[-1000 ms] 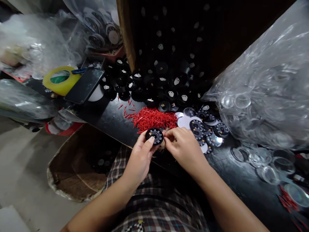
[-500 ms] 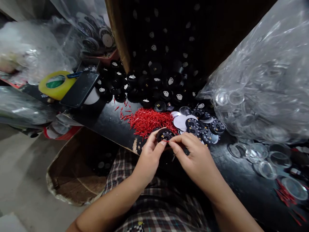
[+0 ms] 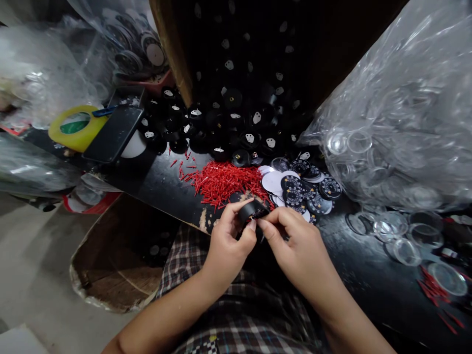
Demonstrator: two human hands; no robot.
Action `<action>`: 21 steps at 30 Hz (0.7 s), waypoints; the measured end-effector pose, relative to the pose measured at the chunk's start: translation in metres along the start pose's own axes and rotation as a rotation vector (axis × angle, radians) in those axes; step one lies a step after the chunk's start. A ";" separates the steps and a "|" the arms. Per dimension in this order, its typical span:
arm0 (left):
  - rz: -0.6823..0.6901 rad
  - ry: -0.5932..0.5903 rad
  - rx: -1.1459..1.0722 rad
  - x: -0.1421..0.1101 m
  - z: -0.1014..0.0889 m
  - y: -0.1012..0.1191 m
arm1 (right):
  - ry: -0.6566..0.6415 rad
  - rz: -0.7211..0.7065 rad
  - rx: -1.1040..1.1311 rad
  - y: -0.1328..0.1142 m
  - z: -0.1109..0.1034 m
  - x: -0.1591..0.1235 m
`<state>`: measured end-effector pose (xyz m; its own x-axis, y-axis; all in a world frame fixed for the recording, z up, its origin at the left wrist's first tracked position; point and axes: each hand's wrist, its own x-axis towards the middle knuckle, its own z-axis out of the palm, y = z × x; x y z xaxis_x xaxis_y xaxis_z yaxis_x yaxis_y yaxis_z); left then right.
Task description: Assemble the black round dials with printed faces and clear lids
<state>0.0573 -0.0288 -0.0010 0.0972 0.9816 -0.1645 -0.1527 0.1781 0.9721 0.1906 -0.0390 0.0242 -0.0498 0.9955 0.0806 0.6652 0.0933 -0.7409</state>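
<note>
My left hand (image 3: 228, 241) is closed around a round black dial gauge (image 3: 248, 212), thumb at its near rim and fingers behind. The gauge is tilted, so its black side wall shows and its printed face is seen edge-on. A speck of red shows by the left thumb. My right hand (image 3: 291, 233) is pinched at the gauge's right edge; what lies between its fingertips is hidden. Just beyond the hands lies a heap of small red pointers (image 3: 224, 181). To its right are printed dial discs (image 3: 293, 189), some white side up.
Black gauge cases (image 3: 241, 157) spill from a large box at the back. Clear plastic lenses (image 3: 391, 226) lie at right beneath a clear bag (image 3: 398, 113). A phone (image 3: 114, 135) and yellow tape roll (image 3: 59, 135) sit at left. Below, an open carton (image 3: 110, 275) stands beside my lap.
The gauge has tipped from face-up to nearly edge-on in my left hand. The red pointer seen between both hands' fingertips is now mostly hidden. The whole view has shifted slightly.
</note>
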 end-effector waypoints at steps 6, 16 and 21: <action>0.061 0.029 0.114 -0.003 -0.005 0.005 | 0.023 0.044 0.041 -0.006 0.003 -0.004; -0.232 -0.170 -0.253 0.005 -0.005 0.004 | 0.079 -0.173 -0.122 0.007 -0.008 0.002; -0.212 -0.138 -0.117 0.003 -0.005 0.002 | 0.068 -0.312 -0.392 0.008 -0.008 0.008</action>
<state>0.0522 -0.0248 -0.0009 0.2707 0.9044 -0.3299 -0.2267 0.3929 0.8912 0.2008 -0.0301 0.0243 -0.2510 0.9166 0.3111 0.8567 0.3600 -0.3695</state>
